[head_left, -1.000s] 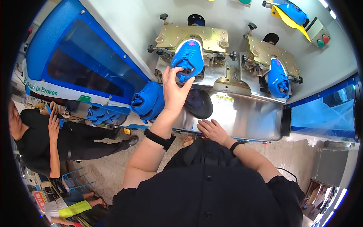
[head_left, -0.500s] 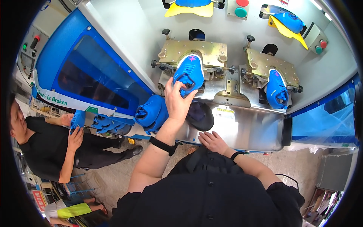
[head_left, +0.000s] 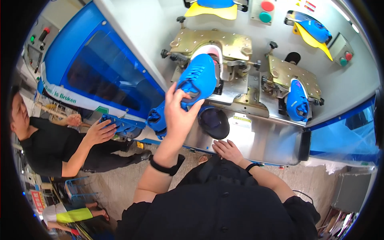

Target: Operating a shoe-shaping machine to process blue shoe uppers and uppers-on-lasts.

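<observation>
My left hand (head_left: 179, 112) grips a blue lace-up shoe (head_left: 198, 74) by its collar, thumb on one side and fingers on the other. The shoe is tilted toe away, in front of the left metal clamp fixture (head_left: 210, 42), whose pale U-shaped rim (head_left: 219, 54) shows behind it. Fingers spread, my right hand (head_left: 229, 151) lies flat near the front edge of the steel ledge (head_left: 264, 138) and holds nothing. Between my hands, a dark rounded pad (head_left: 214, 123) sits on the ledge. Another blue shoe (head_left: 297, 102) stands in the right fixture (head_left: 294, 74).
More blue shoes (head_left: 157, 120) stand left of my left forearm. A blue windowed door (head_left: 106, 68) flanks the machine. At left, a co-worker's hand (head_left: 100, 133) reaches to a shoe pile. Overhead are yellow-edged blue forms (head_left: 212, 10) and red and green buttons (head_left: 265, 11).
My left hand has drawn the shoe off the left fixture and closer to me, exposing the pale rim. The co-worker's shoe has moved toward the pile. My right hand stays on the ledge.
</observation>
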The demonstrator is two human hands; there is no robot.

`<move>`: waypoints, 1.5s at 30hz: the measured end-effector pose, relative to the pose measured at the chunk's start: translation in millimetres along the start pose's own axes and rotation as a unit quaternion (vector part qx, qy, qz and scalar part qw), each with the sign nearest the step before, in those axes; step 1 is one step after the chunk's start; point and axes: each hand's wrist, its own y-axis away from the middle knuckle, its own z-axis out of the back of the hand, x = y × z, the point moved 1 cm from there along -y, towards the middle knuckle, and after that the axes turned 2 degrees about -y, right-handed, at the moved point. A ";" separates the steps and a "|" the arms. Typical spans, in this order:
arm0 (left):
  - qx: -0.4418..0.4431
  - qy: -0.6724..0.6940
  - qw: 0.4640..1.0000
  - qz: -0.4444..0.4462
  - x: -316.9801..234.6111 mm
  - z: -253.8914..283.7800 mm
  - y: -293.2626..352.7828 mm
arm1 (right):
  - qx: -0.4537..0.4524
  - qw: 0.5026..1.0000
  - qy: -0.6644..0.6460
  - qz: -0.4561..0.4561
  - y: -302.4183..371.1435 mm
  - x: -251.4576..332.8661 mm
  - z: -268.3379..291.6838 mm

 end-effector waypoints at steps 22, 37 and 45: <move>-0.075 -0.130 0.989 -0.002 37.6 100.8 38.2 | -0.171 0.983 -0.060 -0.009 -107.0 -36.0 185.1; 0.045 0.190 0.980 -0.041 44.1 67.8 0.7 | -0.404 0.855 0.124 -0.301 -222.0 -231.2 420.6; 0.193 0.340 0.920 -0.011 33.6 25.8 -20.1 | -0.317 0.920 0.159 -0.167 -318.2 -170.6 380.4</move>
